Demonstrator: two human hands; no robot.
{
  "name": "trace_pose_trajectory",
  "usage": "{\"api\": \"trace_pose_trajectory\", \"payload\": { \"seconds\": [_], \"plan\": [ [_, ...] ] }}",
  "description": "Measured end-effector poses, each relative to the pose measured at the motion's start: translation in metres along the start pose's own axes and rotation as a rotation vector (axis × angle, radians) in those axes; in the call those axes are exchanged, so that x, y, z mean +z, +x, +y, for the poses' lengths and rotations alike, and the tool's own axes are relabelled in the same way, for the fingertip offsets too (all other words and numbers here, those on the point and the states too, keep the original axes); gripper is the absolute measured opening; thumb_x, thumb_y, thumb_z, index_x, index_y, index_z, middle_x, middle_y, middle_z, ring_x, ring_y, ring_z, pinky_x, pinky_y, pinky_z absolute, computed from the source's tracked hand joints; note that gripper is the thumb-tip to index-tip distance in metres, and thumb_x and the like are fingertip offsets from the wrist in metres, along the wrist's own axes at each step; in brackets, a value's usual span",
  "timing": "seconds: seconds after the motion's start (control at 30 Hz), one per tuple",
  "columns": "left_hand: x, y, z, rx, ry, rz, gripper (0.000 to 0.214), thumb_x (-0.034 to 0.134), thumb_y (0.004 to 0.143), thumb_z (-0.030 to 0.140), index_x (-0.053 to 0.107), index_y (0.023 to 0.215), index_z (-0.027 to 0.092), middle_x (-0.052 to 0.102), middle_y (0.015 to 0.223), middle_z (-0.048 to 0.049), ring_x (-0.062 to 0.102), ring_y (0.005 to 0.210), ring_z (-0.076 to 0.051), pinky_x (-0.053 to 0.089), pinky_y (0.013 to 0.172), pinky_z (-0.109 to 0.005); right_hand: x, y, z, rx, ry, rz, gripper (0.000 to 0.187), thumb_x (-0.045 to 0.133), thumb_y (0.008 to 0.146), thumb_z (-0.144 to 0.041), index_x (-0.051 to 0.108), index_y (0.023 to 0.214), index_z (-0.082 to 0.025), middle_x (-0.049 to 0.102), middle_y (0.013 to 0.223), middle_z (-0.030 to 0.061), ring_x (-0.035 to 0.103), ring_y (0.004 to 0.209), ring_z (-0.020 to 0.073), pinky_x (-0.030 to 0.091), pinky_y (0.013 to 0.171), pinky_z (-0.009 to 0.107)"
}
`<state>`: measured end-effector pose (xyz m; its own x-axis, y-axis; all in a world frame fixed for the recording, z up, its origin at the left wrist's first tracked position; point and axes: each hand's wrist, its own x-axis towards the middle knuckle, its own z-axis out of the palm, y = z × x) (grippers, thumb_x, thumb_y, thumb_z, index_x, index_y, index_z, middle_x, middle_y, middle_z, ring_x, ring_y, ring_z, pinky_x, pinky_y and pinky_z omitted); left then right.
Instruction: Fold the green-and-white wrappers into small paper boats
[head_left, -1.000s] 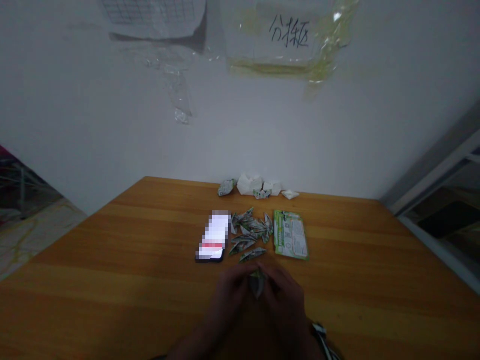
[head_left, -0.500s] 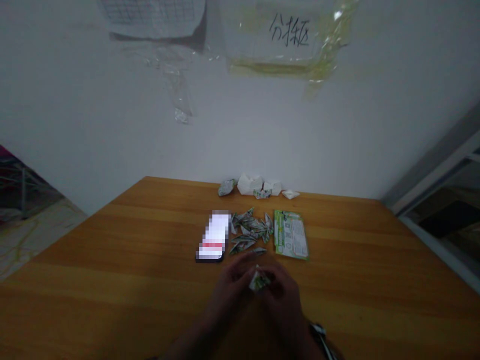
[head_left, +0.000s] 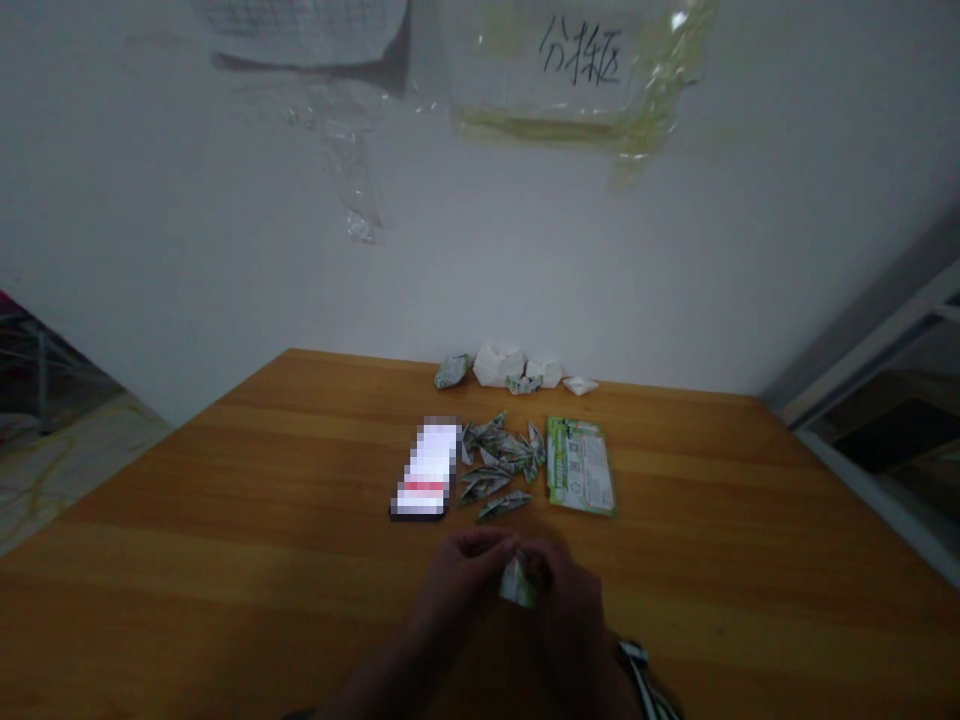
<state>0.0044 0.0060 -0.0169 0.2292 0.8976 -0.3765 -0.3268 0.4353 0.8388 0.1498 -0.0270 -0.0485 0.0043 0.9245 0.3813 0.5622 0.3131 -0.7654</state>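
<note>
Close together over the near part of the wooden table [head_left: 300, 570], my left hand [head_left: 469, 572] and my right hand [head_left: 566, 590] both pinch a small folded piece of printed paper [head_left: 516, 582], white and green. Its lower part shows between the hands; the upper edge is hidden by my fingers. Just beyond my fingertips lies a pointed folded paper piece [head_left: 504, 505]. Behind it is a loose pile of similar folded paper pieces [head_left: 501, 452], several of them, green and white.
Left of the pile lies a phone [head_left: 426, 470] with a lit, blurred screen. To the right is a flat stack of green-and-white printed sheets [head_left: 581, 468]. Along the wall stand white folded paper shapes [head_left: 499, 366] and a printed paper shape [head_left: 451, 372]. A taped sign [head_left: 577, 60] hangs above.
Both hands have drawn slightly nearer to me, and the paper between them has tilted downward. The front folded piece now shows fully beyond my fingers.
</note>
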Motion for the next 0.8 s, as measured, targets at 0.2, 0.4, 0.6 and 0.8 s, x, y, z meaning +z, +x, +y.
{"api": "trace_pose_trajectory", "payload": {
  "seconds": [0.2,0.4,0.6,0.8],
  "plan": [
    [-0.001,0.0,-0.002,0.021,0.046,0.097,0.039,0.085,0.06,0.033,0.072,0.089,0.011,0.078,0.075,-0.0092,0.071,0.064,-0.023,0.051,0.062,-0.03,0.001,-0.003,-0.005,0.099,-0.051,0.066,0.013,0.063,0.078,-0.022,0.062,0.09,-0.023,0.072,0.077,0.0032,0.068,0.06,0.0179,0.048,0.054,0.022],
    [-0.008,0.005,0.01,0.055,0.106,0.139,0.039,0.087,0.054,0.035,0.072,0.081,0.011,0.078,0.072,-0.0102,0.072,0.064,-0.023,0.053,0.061,-0.03,0.0,0.009,-0.017,0.057,0.08,0.144,0.008,0.059,0.076,-0.015,0.06,0.073,-0.022,0.06,0.068,-0.0003,0.059,0.058,0.0146,0.046,0.053,0.021],
    [-0.01,0.002,0.012,0.241,0.333,0.059,0.033,0.068,0.077,0.044,0.073,0.091,0.014,0.077,0.092,-0.0116,0.071,0.086,-0.028,0.055,0.078,-0.038,-0.004,0.01,-0.01,0.095,0.248,0.09,0.017,0.056,0.079,-0.012,0.069,0.087,-0.02,0.07,0.08,0.0044,0.066,0.073,0.0186,0.051,0.066,0.026],
    [-0.004,-0.01,0.007,0.55,0.68,-0.11,0.048,0.07,0.076,0.022,0.063,0.123,0.028,0.05,0.143,-0.0073,0.045,0.131,-0.029,0.036,0.108,-0.039,-0.003,0.008,-0.008,0.243,0.261,0.157,0.009,0.058,0.08,-0.017,0.061,0.071,-0.019,0.063,0.066,0.001,0.06,0.06,0.0163,0.047,0.057,0.023]
  ]
}}
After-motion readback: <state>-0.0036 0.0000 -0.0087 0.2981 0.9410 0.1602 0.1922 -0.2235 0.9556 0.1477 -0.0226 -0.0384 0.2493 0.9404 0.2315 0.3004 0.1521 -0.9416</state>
